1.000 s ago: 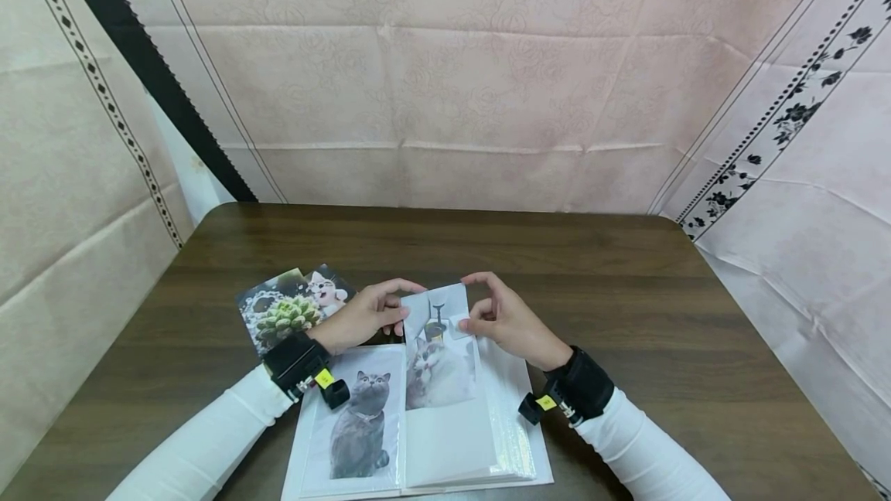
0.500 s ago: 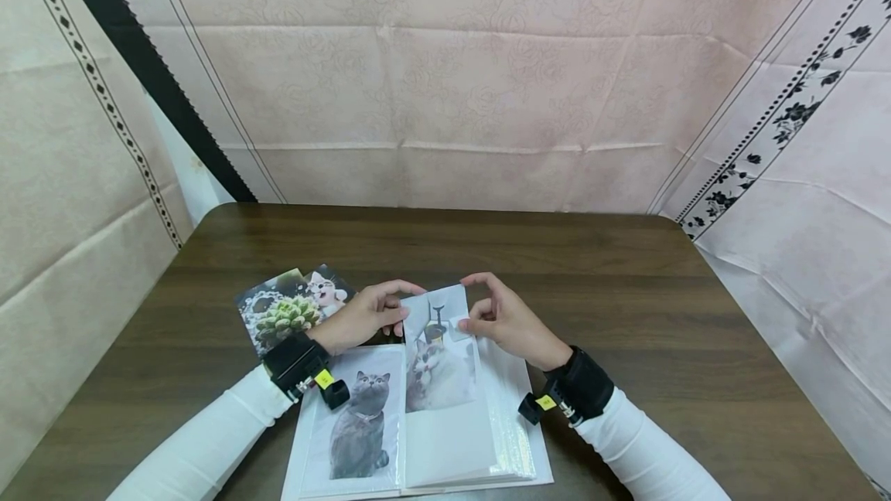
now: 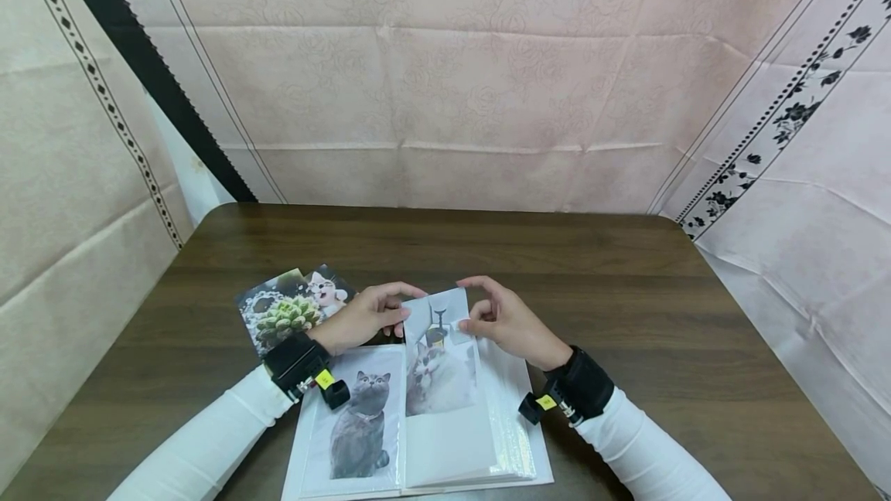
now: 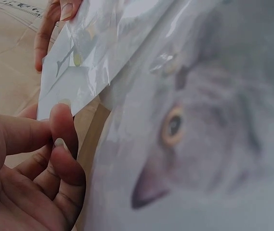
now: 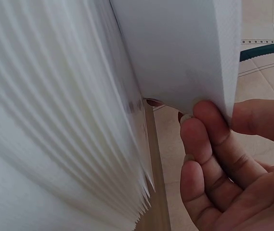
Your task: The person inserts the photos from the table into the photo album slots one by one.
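Between my left hand (image 3: 363, 317) and right hand (image 3: 511, 323), I pinch a pale rectangular paper photo (image 3: 440, 366) over a white album (image 3: 448, 447).

Left hand (image 4: 31, 187), lower left: fingers bent, thumb and fingertip pinching the edge of a pale photo (image 4: 67, 82). Photo shows a grey Y-shaped motif and small yellow patch; it sits partly under a glossy clear plastic sleeve (image 4: 112, 33). Right hand (image 4: 50, 24) at the photo's far end, one finger along its edge, rest cropped. Right side filled by a grey cat print (image 4: 209, 110), orange eye, dark ear tip, blurry. Brown tabletop (image 4: 91, 134) strip between; beige cloth (image 4: 6, 62) behind.
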Demonstrator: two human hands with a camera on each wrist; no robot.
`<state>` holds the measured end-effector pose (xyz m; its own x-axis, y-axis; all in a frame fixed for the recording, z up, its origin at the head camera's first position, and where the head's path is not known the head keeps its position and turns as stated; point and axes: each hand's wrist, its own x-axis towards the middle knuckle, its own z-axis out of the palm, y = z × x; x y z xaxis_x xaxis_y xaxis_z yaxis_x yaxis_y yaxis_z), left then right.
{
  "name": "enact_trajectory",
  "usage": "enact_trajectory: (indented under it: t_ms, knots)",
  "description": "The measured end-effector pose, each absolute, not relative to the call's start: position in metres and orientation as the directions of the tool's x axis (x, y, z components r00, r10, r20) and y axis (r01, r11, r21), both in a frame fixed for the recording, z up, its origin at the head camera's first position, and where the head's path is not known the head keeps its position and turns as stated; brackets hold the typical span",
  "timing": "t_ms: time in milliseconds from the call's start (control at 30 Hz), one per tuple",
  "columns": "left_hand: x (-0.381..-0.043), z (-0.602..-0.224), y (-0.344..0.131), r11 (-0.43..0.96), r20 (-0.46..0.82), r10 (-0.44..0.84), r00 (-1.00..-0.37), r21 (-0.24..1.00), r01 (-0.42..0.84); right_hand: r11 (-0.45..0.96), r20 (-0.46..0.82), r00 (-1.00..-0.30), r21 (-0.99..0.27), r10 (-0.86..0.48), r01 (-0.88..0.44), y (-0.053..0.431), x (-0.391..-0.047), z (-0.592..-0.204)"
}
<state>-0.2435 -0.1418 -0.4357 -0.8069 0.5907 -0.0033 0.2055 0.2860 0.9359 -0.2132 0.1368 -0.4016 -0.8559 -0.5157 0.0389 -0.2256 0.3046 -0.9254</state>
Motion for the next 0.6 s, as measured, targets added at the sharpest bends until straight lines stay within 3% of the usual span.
enact_trajectory:
  t_ms: [600]
  knots:
    - [-0.2411,-0.434,-0.1409,0.284,-0.014,0.596,-0.803,0.939,0.195,0.293,0.038,-0.848,-0.93,-0.528,-0.224,0.1369,-0.2131,-0.4009]
